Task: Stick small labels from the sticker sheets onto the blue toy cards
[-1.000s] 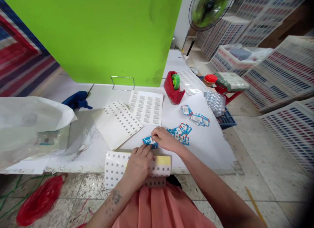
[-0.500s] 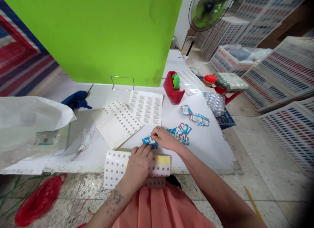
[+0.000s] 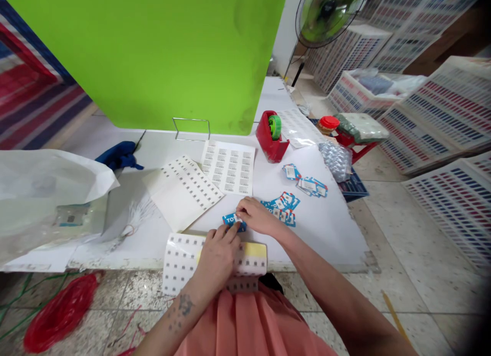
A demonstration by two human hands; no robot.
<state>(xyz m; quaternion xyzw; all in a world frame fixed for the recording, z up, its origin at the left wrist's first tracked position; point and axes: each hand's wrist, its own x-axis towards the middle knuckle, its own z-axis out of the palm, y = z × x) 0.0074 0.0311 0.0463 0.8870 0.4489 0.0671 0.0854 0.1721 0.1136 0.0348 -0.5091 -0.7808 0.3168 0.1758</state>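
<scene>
1. Touching the lower edge of a blue card (image 3: 229, 220), the left hand (image 3: 218, 253) lies palm down; its fingers are side by side, thumb out of sight. We can't tell if it grips anything.
2. We have the right hand (image 3: 259, 215) at the card's right part, thumb and fingertips drawn in close over a white label (image 3: 238, 218). Can't tell whether they're clamped on it; the fingers cover too much.
3. Card location: flat on the white table (image 3: 326, 233), near its front edge, between both hands. We read "TO" on it; the rest is covered.
4. Under the left hand we get a sticker sheet (image 3: 179, 261) with rows of small dark codes, a yellow strip to the right, hanging over the table edge.
5. Just beyond the right hand and wrist we mark a card pile (image 3: 286, 218), blue, overlapping, white labels on several. Farther back, a second card group (image 3: 314, 186) and a smaller card stack (image 3: 291, 172).
6. Past the card, away from us: a tilted code sheet (image 3: 184, 192), its upper right overlapping a barcode sheet (image 3: 230, 167).
7. Behind those we log a red tape dispenser (image 3: 268, 146) with a green core, right of a big green board (image 3: 172, 54).
8. Left side, we note white strings (image 3: 138, 218), a clear bag (image 3: 49, 187) and a dark blue cloth item (image 3: 120, 156).
</scene>
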